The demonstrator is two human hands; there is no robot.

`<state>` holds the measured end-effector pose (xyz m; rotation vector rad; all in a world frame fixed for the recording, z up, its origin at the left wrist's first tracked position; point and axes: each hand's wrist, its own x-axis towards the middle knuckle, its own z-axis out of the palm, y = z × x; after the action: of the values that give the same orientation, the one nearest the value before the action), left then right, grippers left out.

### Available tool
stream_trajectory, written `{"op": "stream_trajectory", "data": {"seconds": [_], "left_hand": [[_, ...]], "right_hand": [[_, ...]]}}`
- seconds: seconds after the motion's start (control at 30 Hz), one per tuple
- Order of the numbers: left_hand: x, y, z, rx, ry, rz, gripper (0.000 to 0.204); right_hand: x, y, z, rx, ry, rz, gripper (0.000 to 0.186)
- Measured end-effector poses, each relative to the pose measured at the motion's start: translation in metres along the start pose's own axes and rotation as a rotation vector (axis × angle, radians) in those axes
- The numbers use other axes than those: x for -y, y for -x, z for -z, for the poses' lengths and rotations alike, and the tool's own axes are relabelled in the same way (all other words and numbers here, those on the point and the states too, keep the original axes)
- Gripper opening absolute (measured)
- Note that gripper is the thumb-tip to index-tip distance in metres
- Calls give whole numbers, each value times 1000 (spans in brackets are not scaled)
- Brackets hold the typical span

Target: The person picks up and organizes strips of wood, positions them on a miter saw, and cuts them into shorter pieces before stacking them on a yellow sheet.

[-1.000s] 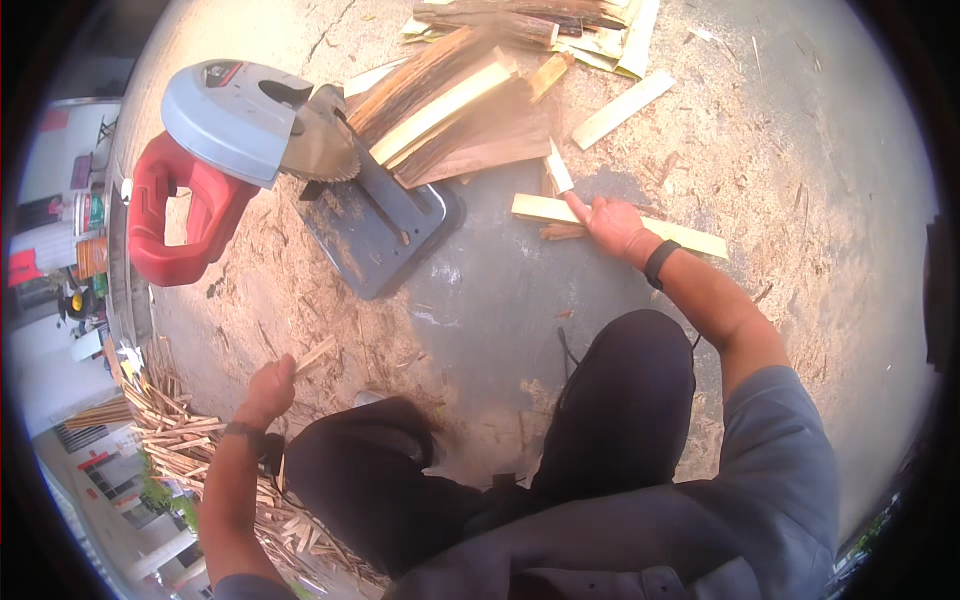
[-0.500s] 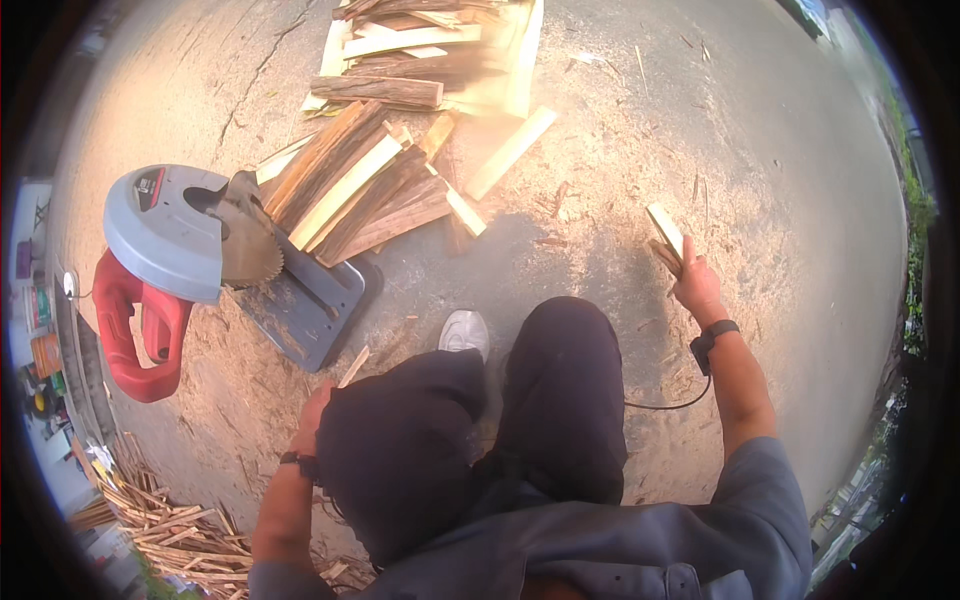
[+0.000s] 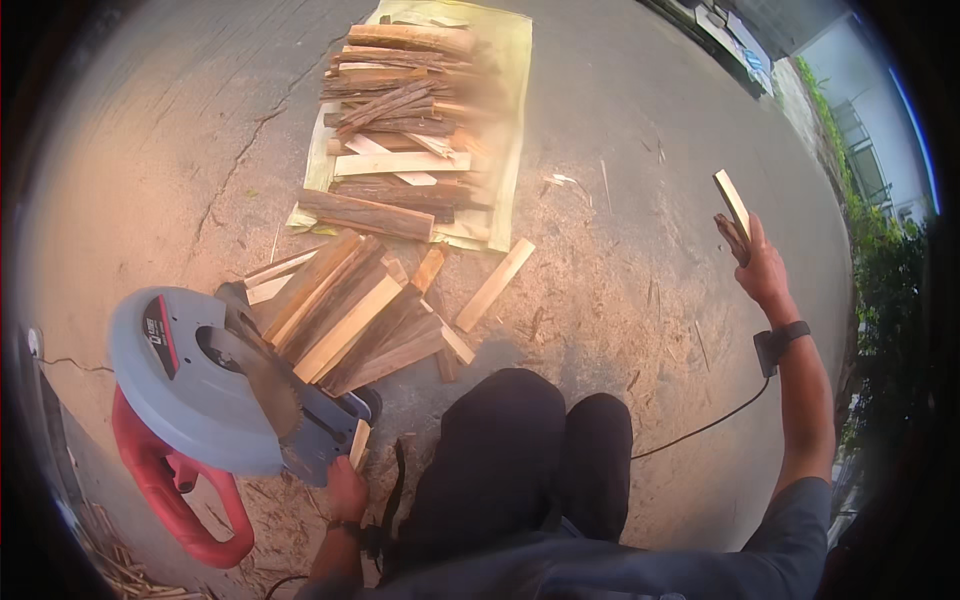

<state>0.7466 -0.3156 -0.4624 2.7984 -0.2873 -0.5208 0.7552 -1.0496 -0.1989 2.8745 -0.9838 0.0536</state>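
In my right hand (image 3: 764,272), stretched out to the far right, are a pale wood strip (image 3: 731,200) and a darker bark-covered piece, their ends sticking out past my fingers. My left hand (image 3: 347,490) is low beside the saw's base, closed on a short pale wood piece (image 3: 360,441). Just left of it stands a chop saw with a grey guard (image 3: 190,380), a toothed blade (image 3: 268,390) and a red handle (image 3: 185,490). A heap of cut wood pieces (image 3: 350,325) lies against the far side of the saw's base.
Farther off, split wood is stacked on a yellowish sheet (image 3: 513,130). A loose pale strip (image 3: 496,284) lies on the sawdust-strewn concrete. A black cable (image 3: 710,425) runs from my right wrist. Thin offcuts (image 3: 125,575) lie at the lower left.
My right hand has moved farther out and up to the right with its wood. My left hand has come out from beside my knee to the saw's base. The view has shifted.
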Motion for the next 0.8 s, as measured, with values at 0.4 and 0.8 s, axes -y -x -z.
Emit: {"op": "stream_trajectory", "data": {"seconds": [0.4,0.8], "left_hand": [[-15,-5,-6,-69,36,119,20],[-17,-8,2,-16,-95,257,25]], "right_hand": [[305,-157,78,35,-71,566,78],[436,-261,43,-283,-308,802,82]]}}
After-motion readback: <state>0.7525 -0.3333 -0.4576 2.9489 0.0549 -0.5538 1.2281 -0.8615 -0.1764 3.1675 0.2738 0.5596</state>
